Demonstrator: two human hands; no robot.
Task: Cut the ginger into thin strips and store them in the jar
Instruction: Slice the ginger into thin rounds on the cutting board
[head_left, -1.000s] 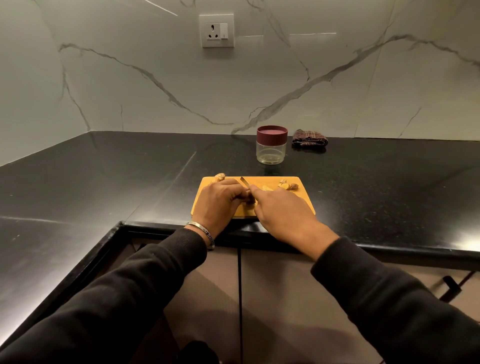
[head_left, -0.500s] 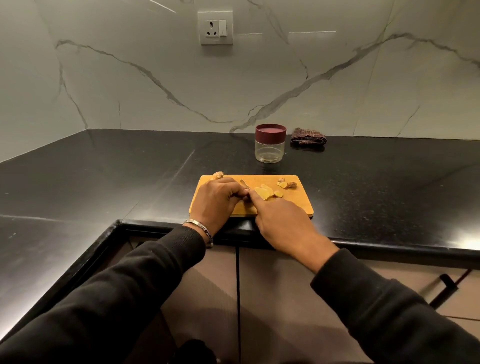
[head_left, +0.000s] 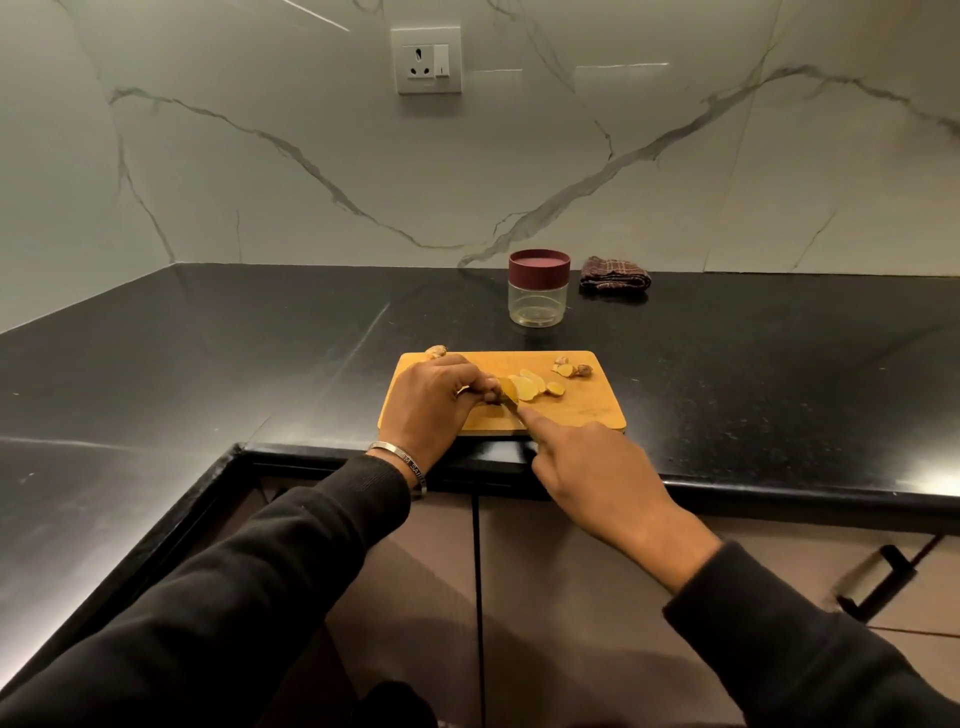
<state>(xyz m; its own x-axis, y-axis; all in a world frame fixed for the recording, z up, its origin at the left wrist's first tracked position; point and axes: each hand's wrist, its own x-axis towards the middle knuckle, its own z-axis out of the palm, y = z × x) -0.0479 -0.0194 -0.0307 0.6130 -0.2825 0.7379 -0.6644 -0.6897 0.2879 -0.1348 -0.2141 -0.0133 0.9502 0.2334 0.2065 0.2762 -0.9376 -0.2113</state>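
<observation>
While the white marble-veined wall (head_left: 623, 156) fills the back of the view, the glossy black stone countertop (head_left: 208, 364) runs wide beneath it and wraps round the near left corner. On it, right at the front edge, lies the rectangular orange wooden cutting board (head_left: 582, 410). Over the board's left half sits the left hand (head_left: 431, 405), fingers curled tight and pressed together, pinching a small ginger piece (head_left: 493, 397) down against the wood; a silver metal bracelet (head_left: 400, 462) rings that wrist above the black sleeve (head_left: 234, 597). And the right hand (head_left: 597, 467) comes in from the near side, index finger stretched straight along the narrow knife blade (head_left: 511, 402), whose tip meets the ginger at the left fingertips; the other right fingers are tucked under, and how they wrap the handle I cannot tell. Just right of the blade, a cluster of pale yellow ginger slices (head_left: 532, 387) lies flat on the board, overlapping. Behind the board, well apart from it, stands the clear round jar with a maroon lid (head_left: 538, 294), lid on. Beside the jar, against the wall, a folded dark checked cloth (head_left: 615, 274). Smaller now: brown ginger trimmings (head_left: 569, 369) at the far right of the board, and one knobbly ginger nub (head_left: 435, 352) at its far left corner
</observation>
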